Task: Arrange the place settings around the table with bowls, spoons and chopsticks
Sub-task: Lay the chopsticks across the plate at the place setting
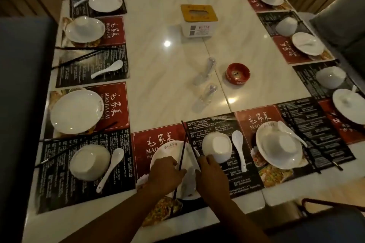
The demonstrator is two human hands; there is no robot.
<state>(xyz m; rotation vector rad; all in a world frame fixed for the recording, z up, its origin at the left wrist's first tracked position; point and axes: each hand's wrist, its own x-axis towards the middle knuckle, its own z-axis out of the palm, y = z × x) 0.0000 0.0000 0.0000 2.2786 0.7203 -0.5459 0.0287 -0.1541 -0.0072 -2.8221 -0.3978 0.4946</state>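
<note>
Straightening chopsticks at the near setting | left hand (167, 171) pinches first chopstick (182, 150) over plate (164, 151) | right hand (211, 171), fingers curled, seems to pinch second chopstick (193, 144) beside upturned bowl (217, 147) | next, likely: lay pair parallel, near spoon (238, 144)

We see a bench (158, 65) of pale cream with faint marbled veining; at its middle stands a white tissue box (198, 20) with a yellow top; nearer us than the box, a red ashtray (238, 74) with white lettering; ringing the box along the edges, placemats (142, 144) half dark red with white calligraphy, half black with fine white print; on them white plates (76, 111), white bowls (217, 147), white spoons (238, 140) and dark chopsticks (183, 150).
</note>
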